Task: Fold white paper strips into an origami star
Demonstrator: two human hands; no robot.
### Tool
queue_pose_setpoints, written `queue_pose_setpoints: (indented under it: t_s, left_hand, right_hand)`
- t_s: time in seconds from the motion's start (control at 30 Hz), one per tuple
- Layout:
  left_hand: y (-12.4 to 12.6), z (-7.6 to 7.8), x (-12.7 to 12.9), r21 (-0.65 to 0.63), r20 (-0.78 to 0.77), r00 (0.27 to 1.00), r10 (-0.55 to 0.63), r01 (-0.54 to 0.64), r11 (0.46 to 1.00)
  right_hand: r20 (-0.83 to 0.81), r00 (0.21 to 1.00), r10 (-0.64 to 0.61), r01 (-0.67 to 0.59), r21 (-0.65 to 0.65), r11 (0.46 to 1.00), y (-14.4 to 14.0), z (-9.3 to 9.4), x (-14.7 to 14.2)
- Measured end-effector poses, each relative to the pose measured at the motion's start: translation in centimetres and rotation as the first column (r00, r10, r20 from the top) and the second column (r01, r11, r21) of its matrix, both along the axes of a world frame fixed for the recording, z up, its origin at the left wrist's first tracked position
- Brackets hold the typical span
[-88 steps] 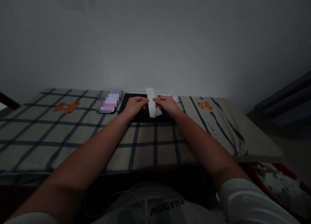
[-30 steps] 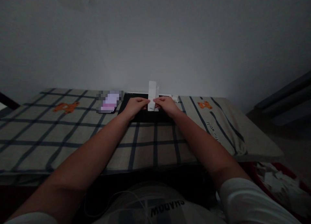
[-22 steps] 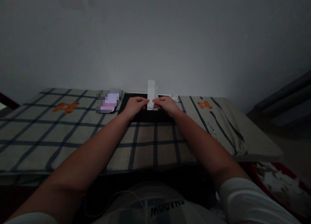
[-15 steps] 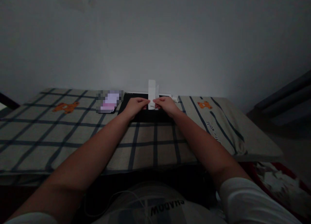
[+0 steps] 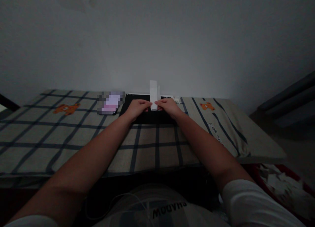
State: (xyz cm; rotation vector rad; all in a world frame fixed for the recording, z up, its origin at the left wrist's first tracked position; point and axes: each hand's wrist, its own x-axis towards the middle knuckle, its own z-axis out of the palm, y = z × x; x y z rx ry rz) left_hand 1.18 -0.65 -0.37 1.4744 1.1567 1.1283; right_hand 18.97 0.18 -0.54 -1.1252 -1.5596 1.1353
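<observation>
Hands: your left hand (image 5: 136,108) and right hand (image 5: 169,106) pinch the upright paper strip (image 5: 153,95) over the black pad (image 5: 145,117); phone (image 5: 110,104) left, red bin of scraps (image 5: 283,182) near right.

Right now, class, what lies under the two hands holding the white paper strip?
Under the left hand and right hand, which pinch the upright white paper strip, lies a black mat on the checked cloth. The hands cover the mat's middle.

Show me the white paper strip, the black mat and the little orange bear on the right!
white paper strip (image 5: 153,92), head view, upper half.
black mat (image 5: 147,118), head view, near edge.
orange bear (image 5: 207,106), head view, body.
</observation>
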Motion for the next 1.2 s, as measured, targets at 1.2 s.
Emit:
queue_pose_setpoints:
  t_s: [1.2]
  left_hand:
    - [0.47, -0.14, 0.00, 0.090, 0.131, 0.985, 0.112, -0.124, 0.988]
  right_hand:
    - [0.054, 0.992, 0.112, -0.112, -0.009, 0.994, -0.32, 0.10, -0.36]
